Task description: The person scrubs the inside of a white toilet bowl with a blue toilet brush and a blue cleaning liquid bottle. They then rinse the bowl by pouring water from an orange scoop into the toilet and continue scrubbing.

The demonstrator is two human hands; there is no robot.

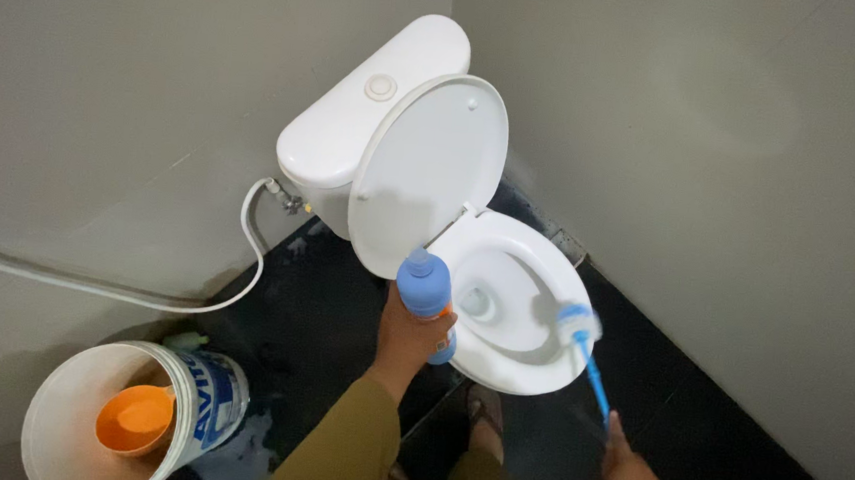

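Hands both busy over the toilet. Head view, the only one: left hand [411, 334] wrapped around a blue bottle [426, 288], capped end up and tilted toward the bowl, just short of the near rim. Right hand [632, 475], low at the frame edge, closed on the thin blue handle of a toilet brush [581, 346]; brush head blurred, sitting at the bowl's right rim, ahead of that hand.

Toilet bowl [509, 371] lies between and beyond both hands, seat lid [427, 175] raised against the cistern [356, 115]. Left of the left hand, well apart: white bucket [206, 395] with an orange scoop [134, 418] inside, and a white hose [246, 247] along the wall.

Judgement: scrubbing stage, cleaner at the ready. Whether liquid is in the bowl cannot be told. Next move likely calls for working the brush head down inside the rim while keeping the bottle steady and clear of the brush.
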